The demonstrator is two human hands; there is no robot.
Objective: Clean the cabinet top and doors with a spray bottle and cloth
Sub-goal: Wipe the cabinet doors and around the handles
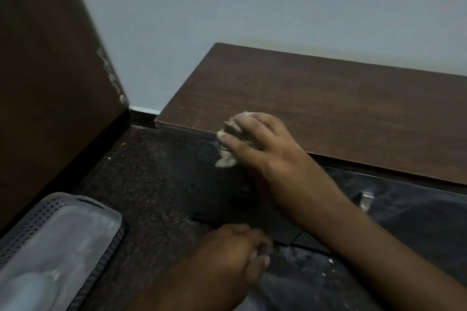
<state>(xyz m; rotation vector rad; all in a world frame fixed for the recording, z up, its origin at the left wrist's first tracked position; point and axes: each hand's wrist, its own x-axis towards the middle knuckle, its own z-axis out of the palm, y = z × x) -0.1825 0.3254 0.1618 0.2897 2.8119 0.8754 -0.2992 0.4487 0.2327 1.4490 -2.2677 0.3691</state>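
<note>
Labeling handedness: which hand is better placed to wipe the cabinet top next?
Right. The right hand already holds the cloth at the cabinet top front edge; the left hand sits lower, away from it.

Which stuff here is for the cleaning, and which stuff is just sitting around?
For the cleaning:
- cloth, bunched in the right hand
- cabinet top, brown wood
- cabinet door, dark and glossy, with a handle

Just sitting around:
- grey perforated basket on the floor
- tall brown panel by the wall

The left hand is curled low down; what it holds is unclear.
</note>
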